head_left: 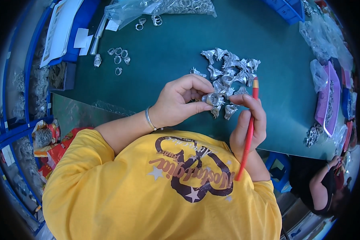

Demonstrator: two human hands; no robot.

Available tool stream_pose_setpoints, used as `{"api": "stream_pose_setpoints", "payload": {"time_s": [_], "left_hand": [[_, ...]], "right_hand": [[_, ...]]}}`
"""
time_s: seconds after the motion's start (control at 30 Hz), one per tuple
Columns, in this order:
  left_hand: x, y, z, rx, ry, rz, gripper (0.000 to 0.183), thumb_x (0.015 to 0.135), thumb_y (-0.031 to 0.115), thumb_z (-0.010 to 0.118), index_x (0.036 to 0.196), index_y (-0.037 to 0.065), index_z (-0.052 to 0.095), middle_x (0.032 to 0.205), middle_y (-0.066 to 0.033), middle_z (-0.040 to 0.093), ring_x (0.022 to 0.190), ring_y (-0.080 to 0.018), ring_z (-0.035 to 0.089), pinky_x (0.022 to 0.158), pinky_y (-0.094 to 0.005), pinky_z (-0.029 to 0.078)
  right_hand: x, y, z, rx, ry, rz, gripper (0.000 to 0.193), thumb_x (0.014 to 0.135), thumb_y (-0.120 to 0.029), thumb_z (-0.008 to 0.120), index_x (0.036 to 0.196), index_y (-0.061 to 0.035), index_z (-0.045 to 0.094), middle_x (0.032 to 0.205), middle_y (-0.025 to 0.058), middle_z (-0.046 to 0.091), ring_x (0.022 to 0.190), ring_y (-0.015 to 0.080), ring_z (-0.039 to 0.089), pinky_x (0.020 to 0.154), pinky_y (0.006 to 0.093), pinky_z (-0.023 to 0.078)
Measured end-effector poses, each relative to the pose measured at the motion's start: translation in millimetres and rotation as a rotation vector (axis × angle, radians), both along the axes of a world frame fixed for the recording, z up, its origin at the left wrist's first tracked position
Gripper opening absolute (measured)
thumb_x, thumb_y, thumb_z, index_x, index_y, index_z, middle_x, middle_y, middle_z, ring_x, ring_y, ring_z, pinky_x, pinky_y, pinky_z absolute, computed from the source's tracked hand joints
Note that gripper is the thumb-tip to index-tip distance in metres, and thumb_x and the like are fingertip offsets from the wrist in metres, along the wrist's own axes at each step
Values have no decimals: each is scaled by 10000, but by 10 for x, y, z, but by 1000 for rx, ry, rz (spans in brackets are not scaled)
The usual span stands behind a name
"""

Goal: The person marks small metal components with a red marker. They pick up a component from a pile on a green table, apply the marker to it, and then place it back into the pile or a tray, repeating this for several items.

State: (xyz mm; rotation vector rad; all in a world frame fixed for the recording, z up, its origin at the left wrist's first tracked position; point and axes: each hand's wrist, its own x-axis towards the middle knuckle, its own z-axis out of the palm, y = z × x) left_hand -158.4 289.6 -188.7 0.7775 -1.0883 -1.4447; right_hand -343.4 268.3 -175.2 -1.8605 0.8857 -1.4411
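Between the thumb and fingers of my left hand (pixel 184 98) is a chunky silver ring (pixel 213 99), its round opening facing up and to the right. My right hand (pixel 250 132) is curled around a long red pencil (pixel 249 138) with a gold band near its far tip. The pencil stands nearly along my line of reach, its lower end over my yellow shirt. My right fingertips are just right of the ring. Just beyond both hands lies a loose pile of silver rings (pixel 230 61) with wide ornate heads; my fingers hide some of them.
Several thin rings (pixel 117 59) lie at the left of the green table (pixel 160 48), near a metal ring rod (pixel 98 36). A clear bag of rings (pixel 188 7) is at the back. A purple basket (pixel 328 100) stands at the right edge. Another person (pixel 318 186) is at lower right.
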Motion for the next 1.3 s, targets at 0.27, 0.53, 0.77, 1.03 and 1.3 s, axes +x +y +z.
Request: {"api": "stream_pose_setpoints", "payload": {"time_s": [0.27,0.53,0.77,1.03,1.3], "left_hand": [[15,36,4,36,-77,13,301,742,-132,640,1014,-36,552,1043,-104,527,965,-157,555,834,-270,471],[21,38,65,27,-367,29,289,718,-113,661,989,-39,590,1015,-89,537,912,-130,565,779,-240,483],[13,44,115,-15,-484,43,273,704,-93,674,962,-37,605,994,-89,548,890,-132,577,763,-238,490],[-13,67,75,16,-446,61,278,694,-97,676,957,-41,609,989,-93,558,883,-127,581,747,-231,493],[-7,4,135,-219,-678,179,280,637,12,731,900,16,634,866,-68,590,778,-144,577,657,-231,463]], "right_hand": [[-60,-6,88,-70,-16,162,93,821,-61,559,886,-37,497,690,55,605,650,185,553,690,341,398],[-32,-22,80,-87,50,185,130,783,1,575,873,-46,493,682,46,598,613,196,547,683,351,393],[-15,-27,59,-86,64,188,127,773,17,581,852,-39,498,674,46,592,597,194,543,668,343,388],[-15,-20,62,-90,63,187,125,763,27,574,841,-35,499,666,52,585,592,201,540,660,347,393],[-51,-2,52,-77,8,145,113,773,16,566,844,-39,499,670,53,584,604,209,539,679,359,400]]}}
